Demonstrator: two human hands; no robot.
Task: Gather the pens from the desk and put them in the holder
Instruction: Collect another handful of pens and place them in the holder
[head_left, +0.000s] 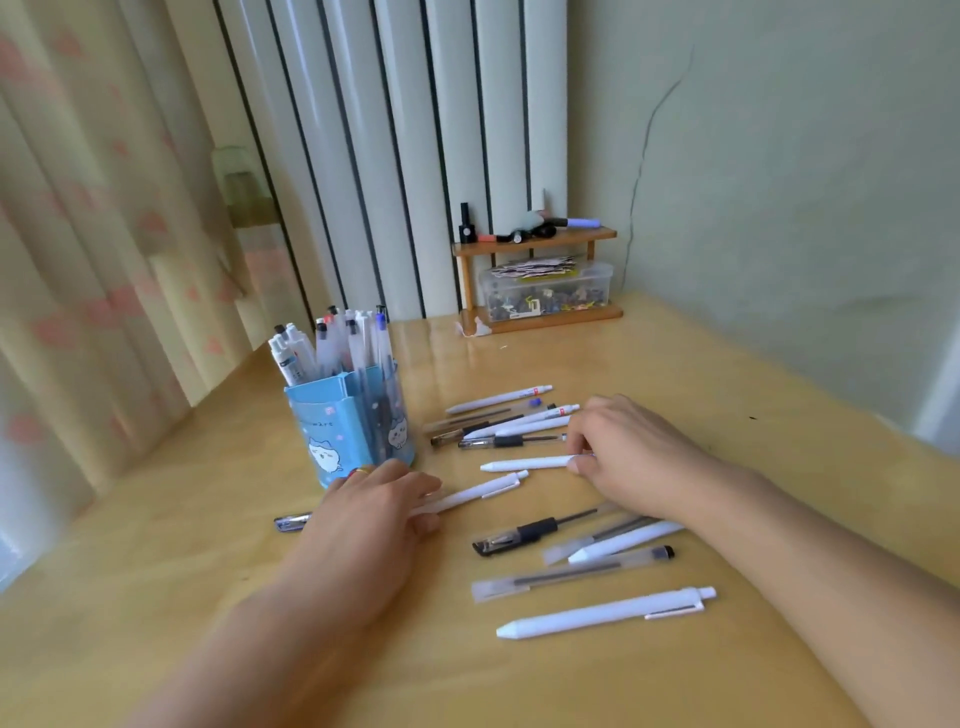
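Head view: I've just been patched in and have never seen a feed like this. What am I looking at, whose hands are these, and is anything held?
There is no robot here. A person wears one wide-angle camera on the head, looking forward and down, so both forearms reach in from the bottom edge. The left hand lies over a white pen on the wooden desk, just in front of the blue pen holder, which already stands full of pens. The right hand pinches the end of another white pen that lies on the desk. Many loose pens lie around: a cluster behind the right hand and several nearer the camera, including a capped white one. A small wooden shelf stands at the back.
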